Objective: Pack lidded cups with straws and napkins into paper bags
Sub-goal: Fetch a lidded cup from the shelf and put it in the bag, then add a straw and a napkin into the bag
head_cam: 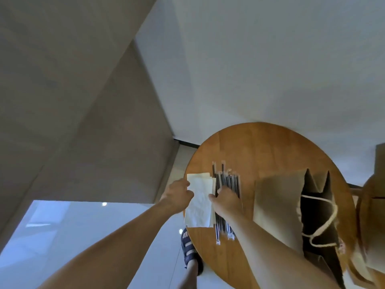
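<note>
The round table [260, 147] is finished in a warm orange-brown wood, crossed by faint straight plank seams. The napkins [200, 203] are seen as plain off-white, without print. The straws [229, 182] are coloured black and are sheathed in clear wrappers that catch pale glints. The paper bag [277, 201] is made of plain tan kraft paper, its inside is shown as near black in shadow, and its rope handles [325, 226] are cream-white. A sandal [188, 250] is coloured dark navy with paler bluish-grey bands across the straps. The floor [62, 236] is rendered in glossy pale blue-grey. The wall [250, 59] is painted plain white, and the panelling [73, 101] is toned a flat grey-brown.
</note>
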{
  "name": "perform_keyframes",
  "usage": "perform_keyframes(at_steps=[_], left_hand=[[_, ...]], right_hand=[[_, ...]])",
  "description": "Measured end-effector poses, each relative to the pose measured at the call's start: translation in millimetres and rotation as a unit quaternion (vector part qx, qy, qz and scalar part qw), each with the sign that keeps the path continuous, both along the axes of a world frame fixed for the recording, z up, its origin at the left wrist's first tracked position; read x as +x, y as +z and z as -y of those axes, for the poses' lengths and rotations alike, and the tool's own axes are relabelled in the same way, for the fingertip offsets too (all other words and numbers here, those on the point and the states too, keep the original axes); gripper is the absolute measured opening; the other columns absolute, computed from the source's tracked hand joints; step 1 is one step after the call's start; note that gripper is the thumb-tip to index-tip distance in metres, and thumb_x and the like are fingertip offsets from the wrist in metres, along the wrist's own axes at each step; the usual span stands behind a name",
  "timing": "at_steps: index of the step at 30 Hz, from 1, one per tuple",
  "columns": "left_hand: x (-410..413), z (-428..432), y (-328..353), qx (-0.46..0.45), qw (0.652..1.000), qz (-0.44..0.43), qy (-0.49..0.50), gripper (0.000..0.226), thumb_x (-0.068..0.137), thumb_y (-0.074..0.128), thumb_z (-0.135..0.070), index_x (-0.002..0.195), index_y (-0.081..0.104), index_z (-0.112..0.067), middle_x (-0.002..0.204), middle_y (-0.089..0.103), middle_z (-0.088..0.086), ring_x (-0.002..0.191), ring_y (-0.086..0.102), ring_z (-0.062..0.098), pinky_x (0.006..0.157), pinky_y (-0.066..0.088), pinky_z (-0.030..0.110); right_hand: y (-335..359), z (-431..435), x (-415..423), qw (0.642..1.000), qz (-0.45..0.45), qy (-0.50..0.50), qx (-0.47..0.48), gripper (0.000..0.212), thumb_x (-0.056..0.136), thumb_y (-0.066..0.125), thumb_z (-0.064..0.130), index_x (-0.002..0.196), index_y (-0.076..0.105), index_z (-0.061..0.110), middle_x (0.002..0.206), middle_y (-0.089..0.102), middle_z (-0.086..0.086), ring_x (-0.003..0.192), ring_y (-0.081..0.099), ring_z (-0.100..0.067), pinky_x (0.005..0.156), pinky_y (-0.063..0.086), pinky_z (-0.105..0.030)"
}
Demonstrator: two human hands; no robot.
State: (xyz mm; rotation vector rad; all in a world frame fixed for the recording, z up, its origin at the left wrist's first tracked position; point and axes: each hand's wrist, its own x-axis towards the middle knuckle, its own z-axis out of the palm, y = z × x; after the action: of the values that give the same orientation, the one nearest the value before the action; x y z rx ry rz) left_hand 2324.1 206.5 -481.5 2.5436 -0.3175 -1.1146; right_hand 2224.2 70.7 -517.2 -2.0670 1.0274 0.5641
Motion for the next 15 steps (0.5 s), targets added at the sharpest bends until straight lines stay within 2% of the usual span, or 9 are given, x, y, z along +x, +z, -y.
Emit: perform_keyframes(at_steps=[2,4,6,9,11,13,15], left_hand=[[-1.4,-0.5,-10.6,0.0,1.0,-0.008,0.01,0.044,0.094,0.05,-0.025,0.138,0.05,-0.019,0.137,0.055,0.002,0.105,0.055,0.017,0.064,0.042,0.021],[-3.0,-1.6,-16.8,0.003,1.0,-0.01,0.016,0.043,0.094,0.05,-0.024,0.137,0.05,-0.019,0.135,0.056,0.002,0.1,0.053,0.015,0.067,0.042,0.022],[-3.1,-2.8,-20.4,0.007,1.0,-0.007,0.019,0.042,0.094,0.051,-0.023,0.136,0.051,-0.018,0.133,0.058,0.001,0.095,0.051,0.013,0.07,0.039,0.022],[-2.1,-5.2,-21.4,0.007,1.0,-0.007,0.025,0.036,0.096,0.052,-0.023,0.13,0.055,-0.016,0.126,0.062,0.001,0.086,0.052,0.011,0.064,0.04,0.019],[-0.6,-8.5,-20.7,0.008,0.999,-0.012,0.036,0.031,0.095,0.053,-0.023,0.125,0.058,-0.015,0.121,0.064,0.002,0.083,0.053,0.011,0.062,0.042,0.018],[1.0,-11.7,-18.8,0.011,0.999,-0.018,0.045,0.03,0.093,0.052,-0.023,0.122,0.059,-0.016,0.12,0.063,0.002,0.089,0.055,0.014,0.072,0.047,0.025],[1.2,-13.0,-18.0,0.015,0.999,-0.02,0.046,0.032,0.093,0.052,-0.025,0.124,0.058,-0.017,0.121,0.063,0.001,0.093,0.055,0.015,0.075,0.047,0.027]], right_hand=[[-17.1,0.3,4.3,1.0,0.001,-0.012,-0.007,0.031,0.095,0.059,0.04,0.08,0.049,0.014,0.064,0.048,0.003,0.052,0.048,-0.01,0.044,0.032,-0.024],[-29.6,-0.5,9.8,1.0,0.004,-0.012,-0.014,0.029,0.094,0.058,0.04,0.081,0.051,0.015,0.066,0.055,0.002,0.055,0.055,-0.011,0.044,0.035,-0.024],[-38.3,-1.8,15.3,1.0,0.006,-0.015,-0.013,0.027,0.094,0.058,0.039,0.086,0.058,0.013,0.071,0.062,-0.001,0.062,0.062,-0.016,0.048,0.045,-0.027],[-46.2,-4.8,18.4,1.0,0.002,-0.02,-0.013,0.025,0.094,0.057,0.036,0.086,0.063,0.013,0.072,0.065,-0.002,0.063,0.066,-0.018,0.055,0.056,-0.032],[-48.4,-6.1,17.3,0.999,-0.003,-0.004,-0.033,0.022,0.095,0.054,0.033,0.085,0.063,0.016,0.072,0.065,0.0,0.063,0.066,-0.017,0.056,0.057,-0.032],[-48.7,-6.4,14.8,0.999,0.003,0.003,-0.052,0.023,0.097,0.052,0.033,0.084,0.064,0.018,0.07,0.064,0.002,0.065,0.064,-0.016,0.054,0.052,-0.029],[-47.9,-6.0,11.0,0.998,0.015,-0.001,-0.056,0.023,0.098,0.052,0.034,0.085,0.065,0.02,0.07,0.064,0.004,0.065,0.063,-0.015,0.052,0.047,-0.026]])
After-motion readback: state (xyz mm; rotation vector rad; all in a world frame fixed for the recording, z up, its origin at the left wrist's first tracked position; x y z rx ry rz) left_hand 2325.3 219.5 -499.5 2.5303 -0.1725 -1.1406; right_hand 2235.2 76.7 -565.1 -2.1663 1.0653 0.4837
